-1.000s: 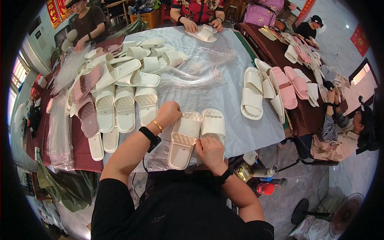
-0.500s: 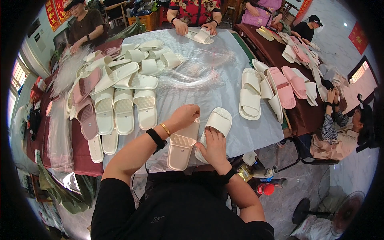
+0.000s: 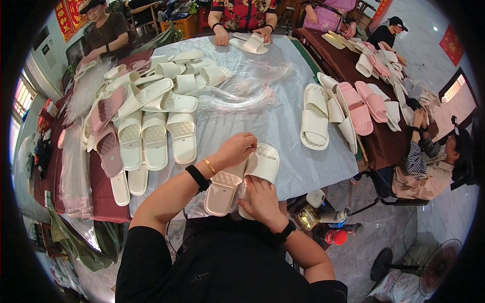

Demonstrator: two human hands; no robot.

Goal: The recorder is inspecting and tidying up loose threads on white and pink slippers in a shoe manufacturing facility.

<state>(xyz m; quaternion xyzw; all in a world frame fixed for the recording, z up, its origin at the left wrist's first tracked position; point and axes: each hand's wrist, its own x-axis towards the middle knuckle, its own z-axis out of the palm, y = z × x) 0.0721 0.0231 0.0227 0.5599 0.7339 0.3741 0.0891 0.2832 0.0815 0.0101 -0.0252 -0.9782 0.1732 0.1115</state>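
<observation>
In front of me a pale pink slide slipper [image 3: 221, 197] lies sole down, its heel toward me. Against its right side rests a white slide slipper [image 3: 263, 162], slightly tilted. My left hand [image 3: 236, 149] reaches over the pink slipper's far part, its fingers curled and pinched close to the white slipper; what they hold, if anything, is hidden. My right hand [image 3: 263, 199] grips the white slipper near its heel, fingers laid over it and thumb at its left edge. Part of that slipper is hidden under the hand.
A heap of white and pink slippers [image 3: 154, 136] covers the table's left side. Clear plastic bags [image 3: 242, 98] lie in the middle. More white slippers [image 3: 315, 121] and a pink slipper [image 3: 354, 108] stand right. A co-worker's hand [image 3: 263, 34] touches a white slipper [image 3: 251, 44] opposite.
Both slippers in front of me have shifted slightly left and moved closer together. My right hand has moved left and down with the white slipper; the left has moved slightly right.
</observation>
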